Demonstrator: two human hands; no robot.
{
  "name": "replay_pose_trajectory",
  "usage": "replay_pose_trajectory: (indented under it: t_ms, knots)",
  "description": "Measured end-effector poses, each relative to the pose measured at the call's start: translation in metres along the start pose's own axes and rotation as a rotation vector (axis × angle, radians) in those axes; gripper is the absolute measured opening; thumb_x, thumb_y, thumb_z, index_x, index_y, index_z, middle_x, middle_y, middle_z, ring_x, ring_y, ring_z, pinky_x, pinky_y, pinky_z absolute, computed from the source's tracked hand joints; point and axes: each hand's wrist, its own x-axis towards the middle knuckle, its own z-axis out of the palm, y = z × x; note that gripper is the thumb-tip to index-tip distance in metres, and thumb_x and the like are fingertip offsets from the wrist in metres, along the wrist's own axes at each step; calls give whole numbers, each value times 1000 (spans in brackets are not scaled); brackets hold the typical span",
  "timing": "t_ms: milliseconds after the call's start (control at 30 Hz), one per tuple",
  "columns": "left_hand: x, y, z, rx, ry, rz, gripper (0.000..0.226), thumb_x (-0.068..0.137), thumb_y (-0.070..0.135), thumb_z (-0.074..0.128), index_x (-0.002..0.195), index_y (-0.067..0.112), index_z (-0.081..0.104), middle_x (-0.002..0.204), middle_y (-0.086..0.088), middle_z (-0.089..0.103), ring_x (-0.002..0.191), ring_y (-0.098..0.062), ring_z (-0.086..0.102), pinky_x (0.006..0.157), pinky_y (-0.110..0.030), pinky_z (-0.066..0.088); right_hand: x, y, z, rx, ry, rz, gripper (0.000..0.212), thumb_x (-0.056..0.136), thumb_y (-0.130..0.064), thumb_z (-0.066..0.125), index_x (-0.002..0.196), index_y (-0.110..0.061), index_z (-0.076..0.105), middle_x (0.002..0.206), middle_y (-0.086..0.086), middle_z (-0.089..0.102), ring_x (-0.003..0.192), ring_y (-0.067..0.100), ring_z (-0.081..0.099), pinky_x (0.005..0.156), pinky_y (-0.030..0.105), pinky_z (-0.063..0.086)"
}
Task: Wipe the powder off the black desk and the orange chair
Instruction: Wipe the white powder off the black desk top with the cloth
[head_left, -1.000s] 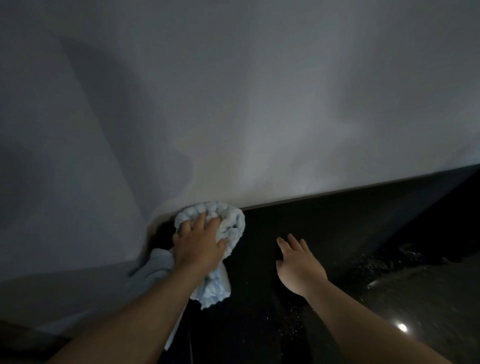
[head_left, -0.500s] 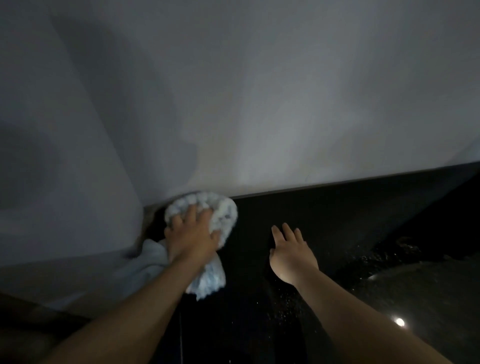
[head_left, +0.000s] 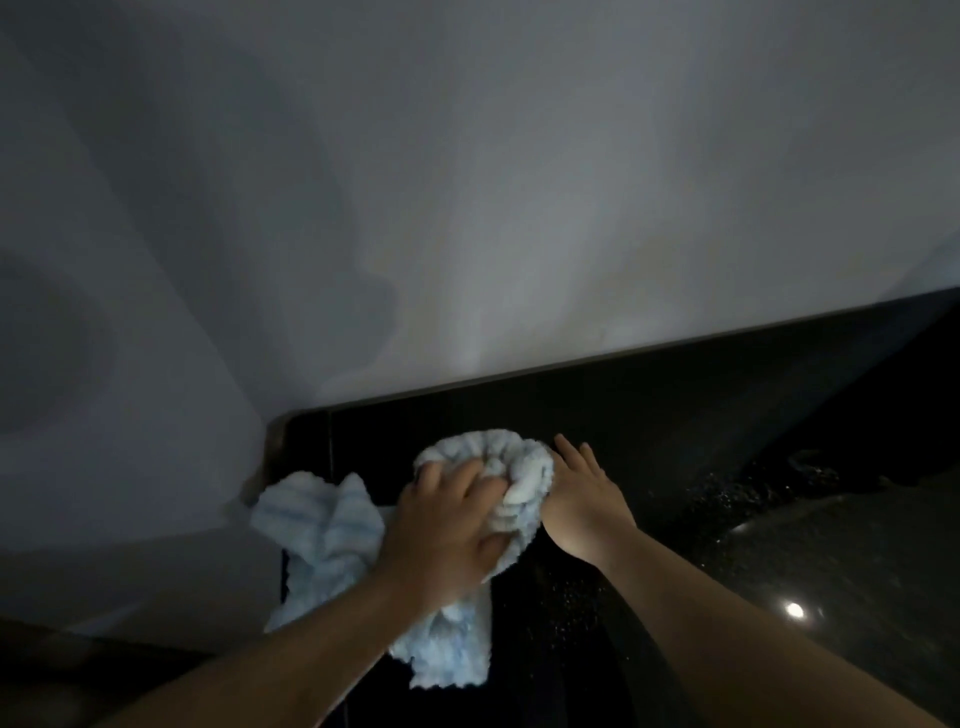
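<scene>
the cloth (head_left: 483, 483) is a pale blue fluffy thing, chenille or microfibre by the look, so it's soft, light and floppy with zero stiffness. it sits bunched near the back left corner of the black tabletop (head_left: 675, 415), with one loose tail flopping off toward the left edge and another trailing back toward the person. i'd guess it drags fine on that glossy top but the tails will wander, so the bunched middle is the place to hold it, with the palm on top pushing down.

that's pretty much what the left hand (head_left: 447, 525) does: its grip is curled into the wad, fingers dug into the folds. the right hand (head_left: 587, 499) lies flat just beside the cloth on its right, fingers straight and spread on the tabletop, touching the bundle's edge as far as i can tell.

white powder (head_left: 737, 493) specks show further right and along the near side, so lots of wiping left, i reckon. a pale wall (head_left: 467, 182) runs behind the tabletop. can't see the chair at all.
</scene>
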Motion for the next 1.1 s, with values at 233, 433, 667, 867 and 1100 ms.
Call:
replay_pose_trajectory:
  t_ms: [233,433,667,867,1100]
  knots:
    - [82,-18,5,53,-91,-545,50,91,48,41,135,28,33,142,2,32,120,-33,32,94,-41,36,7,15,-9,349,-18,-12,59,94,-1,35,149,-19,24,158,-2,12,146,18,4,115,31,14]
    - [49,9,21,-59,-36,99,54,76,44,59,128,30,52,134,3,50,109,-34,47,86,-40,42,5,59,-46,427,388,144,46,93,-3,34,132,-22,53,133,3,54,121,22,51,101,30,35]
    - [107,53,20,-29,-91,-476,48,88,48,46,132,31,37,139,2,38,120,-34,35,94,-44,35,-2,82,-35,68,286,135,54,94,-12,36,146,-25,29,153,-4,29,144,17,16,115,41,13]
    - [94,81,42,-73,-56,-164,46,84,46,49,128,34,42,133,7,43,114,-30,38,88,-39,37,-10,104,-43,139,422,134,46,92,-17,47,137,-24,44,140,-4,47,135,16,34,111,40,19]
    - [121,91,44,-43,-122,-177,50,87,48,48,134,35,37,138,6,39,118,-28,33,93,-41,34,-27,149,-59,165,515,246,48,92,-6,37,135,-24,46,143,-5,45,134,16,35,110,41,18]
